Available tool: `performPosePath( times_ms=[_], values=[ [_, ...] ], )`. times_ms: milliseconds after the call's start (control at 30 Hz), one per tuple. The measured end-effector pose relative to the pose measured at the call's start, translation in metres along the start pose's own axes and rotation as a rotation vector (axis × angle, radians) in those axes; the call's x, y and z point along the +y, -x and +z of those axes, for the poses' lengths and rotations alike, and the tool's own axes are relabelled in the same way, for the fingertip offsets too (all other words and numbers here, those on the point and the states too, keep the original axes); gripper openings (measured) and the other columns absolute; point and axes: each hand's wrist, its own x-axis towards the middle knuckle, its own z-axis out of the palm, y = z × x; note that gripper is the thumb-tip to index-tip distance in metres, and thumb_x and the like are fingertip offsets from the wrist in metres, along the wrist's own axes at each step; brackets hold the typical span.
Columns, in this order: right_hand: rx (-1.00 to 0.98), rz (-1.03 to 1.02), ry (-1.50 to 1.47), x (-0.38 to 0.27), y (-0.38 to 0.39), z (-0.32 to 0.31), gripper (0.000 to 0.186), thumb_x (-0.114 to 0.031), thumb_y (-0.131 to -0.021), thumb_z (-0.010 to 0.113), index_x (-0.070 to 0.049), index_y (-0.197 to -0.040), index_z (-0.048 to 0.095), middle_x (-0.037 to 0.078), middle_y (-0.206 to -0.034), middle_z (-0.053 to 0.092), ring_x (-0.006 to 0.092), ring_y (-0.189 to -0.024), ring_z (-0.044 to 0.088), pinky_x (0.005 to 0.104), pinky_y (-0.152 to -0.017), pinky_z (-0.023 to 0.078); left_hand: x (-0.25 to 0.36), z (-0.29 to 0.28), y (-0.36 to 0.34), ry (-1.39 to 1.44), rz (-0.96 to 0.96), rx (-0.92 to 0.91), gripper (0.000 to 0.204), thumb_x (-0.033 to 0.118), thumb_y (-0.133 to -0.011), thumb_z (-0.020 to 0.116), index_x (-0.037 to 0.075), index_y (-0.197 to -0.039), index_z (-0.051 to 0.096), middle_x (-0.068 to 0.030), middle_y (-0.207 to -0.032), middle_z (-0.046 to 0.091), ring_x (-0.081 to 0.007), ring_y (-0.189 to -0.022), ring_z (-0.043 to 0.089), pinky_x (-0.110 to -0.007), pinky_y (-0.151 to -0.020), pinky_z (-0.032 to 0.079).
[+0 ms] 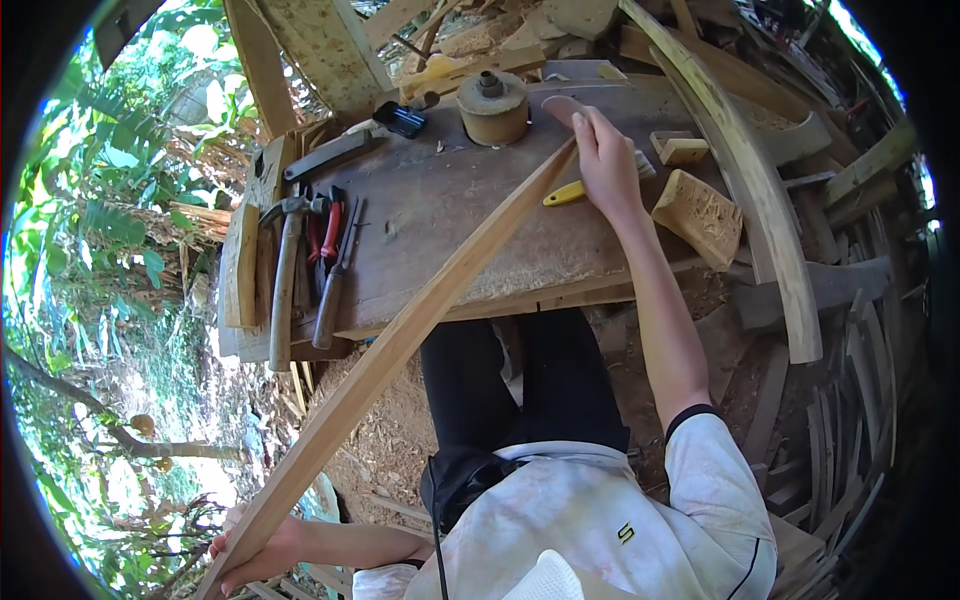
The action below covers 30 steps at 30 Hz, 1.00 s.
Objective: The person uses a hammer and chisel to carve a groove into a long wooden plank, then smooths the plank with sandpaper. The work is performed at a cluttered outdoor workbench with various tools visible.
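Note:
A long, pale wooden strip [400, 330] slants across the view from the lower left up to the middle of the workbench [420, 210]. Near its low end, my left hand [255, 555] is closed around it. My right hand [607, 160] is closed at the far end over the bench, pinching a thin reddish-brown piece with a rounded edge [563, 108], possibly sandpaper. That piece sits right beside the strip's tip; whether the fingers also grip the strip is hidden. Just below the right hand lies a brush with a yellow handle [566, 194], partly covered by the wrist.
At the bench's left lie a hammer [285, 270], red-handled pliers [326, 235] and a wooden-handled tool [333, 295]. A round wooden block with a bolt [493, 105] stands at the back. Rightward are a wood block [700, 218] and a long curved pole [760, 200]. Scrap wood surrounds the bench.

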Motion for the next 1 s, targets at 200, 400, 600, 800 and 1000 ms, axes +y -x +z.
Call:
performPosePath(
  times_ms=[200,400,600,800,1000],
  values=[
    [0.005,-0.258,-0.237,-0.032,0.034,0.023,0.029,-0.023,-0.115,0.055,0.001,-0.122,0.069,0.024,-0.090,0.072,0.0369,-0.079,0.073,0.0388,-0.073,0.053,0.015,0.000,-0.003,-0.098,0.072,-0.042,0.068,0.077,-0.101,0.053,0.015,-0.120,0.072,0.0021,-0.110,0.079,-0.0120,-0.107,0.075,-0.040,-0.105,0.060],
    [0.057,0.006,-0.022,-0.001,-0.001,0.013,0.030,-0.026,-0.115,0.055,0.001,-0.110,0.067,0.022,-0.078,0.066,0.0380,-0.071,0.070,0.0404,-0.066,0.051,0.004,0.013,0.001,-0.004,-0.016,-0.026,0.071,0.082,-0.096,0.057,0.016,-0.117,0.073,-0.0002,-0.107,0.081,-0.0139,-0.100,0.077,-0.040,-0.101,0.061],
    [-0.150,-0.135,-0.167,-0.038,0.032,0.008,0.026,-0.022,-0.113,0.057,0.001,-0.110,0.069,0.024,-0.085,0.070,0.0441,-0.079,0.070,0.0465,-0.069,0.052,-0.011,0.057,0.005,0.341,-0.214,-0.437,0.090,0.083,-0.083,0.071,0.004,-0.126,0.066,-0.0003,-0.087,0.073,-0.0162,-0.084,0.074,-0.032,-0.087,0.061],
    [-0.392,-0.035,-0.073,-0.025,0.045,0.010,0.030,-0.023,-0.112,0.057,0.000,-0.124,0.072,0.028,-0.101,0.074,0.0460,-0.096,0.073,0.0515,-0.082,0.056,-0.025,0.109,0.035,-0.070,0.047,-0.105,0.110,0.084,-0.092,0.061,-0.007,-0.152,0.045,-0.0055,-0.101,0.052,-0.0210,-0.097,0.053,-0.038,-0.094,0.049],
    [-0.390,-0.012,0.008,-0.011,0.026,0.030,0.036,-0.023,-0.113,0.055,0.002,-0.134,0.070,0.027,-0.124,0.074,0.0443,-0.112,0.073,0.0504,-0.098,0.058,-0.032,0.112,0.036,-0.188,0.155,0.027,0.080,0.059,-0.102,0.058,-0.004,-0.150,0.045,-0.0130,-0.116,0.052,-0.0230,-0.096,0.051,-0.039,-0.089,0.047]
  ],
)
